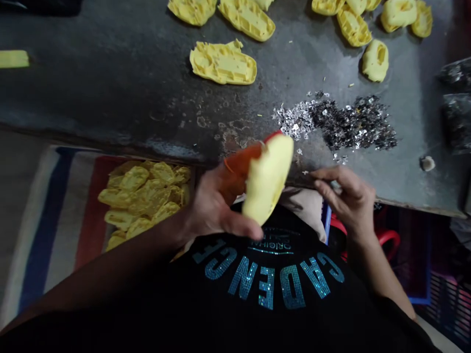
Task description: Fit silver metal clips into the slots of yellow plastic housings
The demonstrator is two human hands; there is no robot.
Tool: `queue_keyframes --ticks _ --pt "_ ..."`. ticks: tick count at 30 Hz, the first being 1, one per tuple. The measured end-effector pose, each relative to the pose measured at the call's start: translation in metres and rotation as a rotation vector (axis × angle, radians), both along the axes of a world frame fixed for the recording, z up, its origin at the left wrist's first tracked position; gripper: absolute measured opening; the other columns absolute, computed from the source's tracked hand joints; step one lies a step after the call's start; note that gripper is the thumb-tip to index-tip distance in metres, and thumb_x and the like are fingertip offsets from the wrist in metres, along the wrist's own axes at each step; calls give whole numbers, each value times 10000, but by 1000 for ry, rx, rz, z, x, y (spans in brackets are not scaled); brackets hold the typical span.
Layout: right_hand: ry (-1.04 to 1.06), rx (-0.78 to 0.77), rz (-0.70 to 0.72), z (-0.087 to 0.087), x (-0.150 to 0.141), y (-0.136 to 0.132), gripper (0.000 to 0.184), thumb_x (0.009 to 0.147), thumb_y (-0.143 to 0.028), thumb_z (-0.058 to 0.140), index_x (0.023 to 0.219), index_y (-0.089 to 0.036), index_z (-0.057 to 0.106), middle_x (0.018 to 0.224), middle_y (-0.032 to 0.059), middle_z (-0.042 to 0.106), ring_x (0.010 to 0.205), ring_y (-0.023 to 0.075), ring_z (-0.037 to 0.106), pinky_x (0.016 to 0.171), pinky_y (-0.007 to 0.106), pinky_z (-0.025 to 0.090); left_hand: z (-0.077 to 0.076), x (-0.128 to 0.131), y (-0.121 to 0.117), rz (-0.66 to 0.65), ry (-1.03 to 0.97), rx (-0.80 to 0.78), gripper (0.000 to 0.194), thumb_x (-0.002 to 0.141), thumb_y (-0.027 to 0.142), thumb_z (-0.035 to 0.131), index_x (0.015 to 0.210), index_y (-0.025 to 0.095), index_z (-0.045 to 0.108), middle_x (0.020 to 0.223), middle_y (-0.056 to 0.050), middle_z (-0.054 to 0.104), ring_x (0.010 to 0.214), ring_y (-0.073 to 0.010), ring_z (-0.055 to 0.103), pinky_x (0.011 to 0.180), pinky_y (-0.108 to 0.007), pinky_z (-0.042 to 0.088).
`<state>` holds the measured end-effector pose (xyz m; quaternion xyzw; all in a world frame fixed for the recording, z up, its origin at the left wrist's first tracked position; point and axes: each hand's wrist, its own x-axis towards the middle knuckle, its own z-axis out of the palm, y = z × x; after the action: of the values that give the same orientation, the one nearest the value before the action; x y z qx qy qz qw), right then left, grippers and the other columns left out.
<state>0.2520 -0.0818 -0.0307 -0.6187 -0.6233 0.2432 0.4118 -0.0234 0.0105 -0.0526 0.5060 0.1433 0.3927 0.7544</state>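
My left hand (211,203) is closed around a yellow plastic shell (270,176), held tilted above the table's front edge with its smooth outer side showing. An orange-red covering (239,164) wraps the fingers of that hand. To the right, my right hand (344,193) pinches a tiny metal piece (305,172) between thumb and forefinger. Just beyond it lies a loose pile of small metal pieces (353,122), silvery at the left and darker at the right. The inside of the held shell is hidden from me.
More yellow shells (224,63) lie on the grey table (121,78), at the back middle and back right. A bag of yellow shells (147,191) sits below the edge at left. Dark bags (458,117) stand at the right edge, near a small whitish lump (427,163).
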Motion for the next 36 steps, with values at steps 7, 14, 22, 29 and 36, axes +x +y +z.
queue_keyframes --ticks 7,14,22,29,36 --pt "-621 137 91 -9 16 41 145 1085 -285 735 1154 -316 859 1022 36 816 999 271 693 903 447 472 0 7 -6 38 46 -408 850 1019 904 625 1531 236 741 1400 -113 848 775 -166 810 489 -187 548" --pt "-581 43 135 -15 15 64 121 1056 -277 708 1023 -268 824 959 50 776 950 277 658 875 446 477 1 9 -10 -26 13 -511 826 1036 892 589 1425 193 796 1317 -176 866 733 -180 800 360 -176 420" --pt "-637 165 -7 -10 19 54 112 1088 -296 694 1062 -285 802 936 20 776 908 253 675 853 423 446 3 11 -9 9 89 -549 914 1018 925 564 1491 163 740 1278 -201 863 694 -170 762 362 -172 397" --pt "-722 144 57 -22 6 57 115 1075 -368 753 1022 -277 801 938 35 765 936 273 652 855 444 458 6 12 -9 15 88 -588 873 1037 886 575 1497 161 733 1355 -218 847 727 -172 764 381 -179 400" --pt "-314 157 183 13 2 45 119 1058 -216 782 1127 -300 832 1038 15 834 926 220 780 810 387 600 11 16 -11 -99 67 -657 842 1024 837 635 1545 179 687 1321 -204 850 742 -193 799 383 -189 419"
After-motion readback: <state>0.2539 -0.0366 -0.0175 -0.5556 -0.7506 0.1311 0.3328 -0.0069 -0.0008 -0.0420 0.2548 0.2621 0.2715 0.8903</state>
